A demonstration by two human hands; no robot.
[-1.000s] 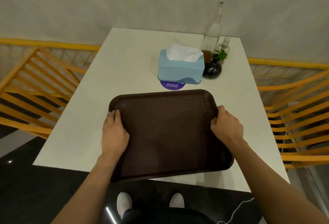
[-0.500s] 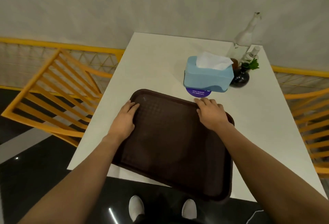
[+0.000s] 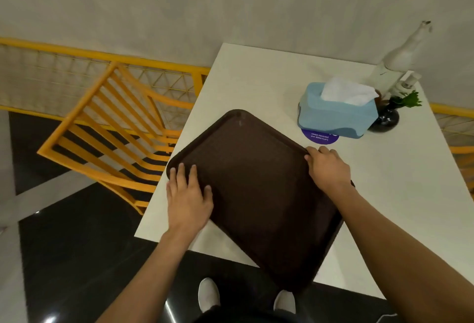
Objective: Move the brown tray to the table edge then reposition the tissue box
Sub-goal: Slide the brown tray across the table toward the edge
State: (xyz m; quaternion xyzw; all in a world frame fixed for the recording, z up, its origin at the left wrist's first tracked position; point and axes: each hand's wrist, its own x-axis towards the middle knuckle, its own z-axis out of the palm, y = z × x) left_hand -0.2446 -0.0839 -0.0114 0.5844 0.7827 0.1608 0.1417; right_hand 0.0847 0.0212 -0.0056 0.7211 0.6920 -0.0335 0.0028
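The brown tray lies turned at an angle on the white table; its near corner hangs over the table's front edge. My left hand presses flat on the tray's left corner, fingers spread. Gripping the tray's far right rim is my right hand. The light blue tissue box, with a white tissue sticking out, stands behind the tray on a purple round sticker, apart from both hands.
A dark vase with a green sprig, a clear glass bottle and a small bottle stand right of the tissue box near the wall. Yellow slatted chairs flank the table. My white shoes show below the front edge.
The tray has been rotated and slid toward the table's left side. My right hand moved from the tray's right side to its far rim; my left hand shifted onto the left corner.
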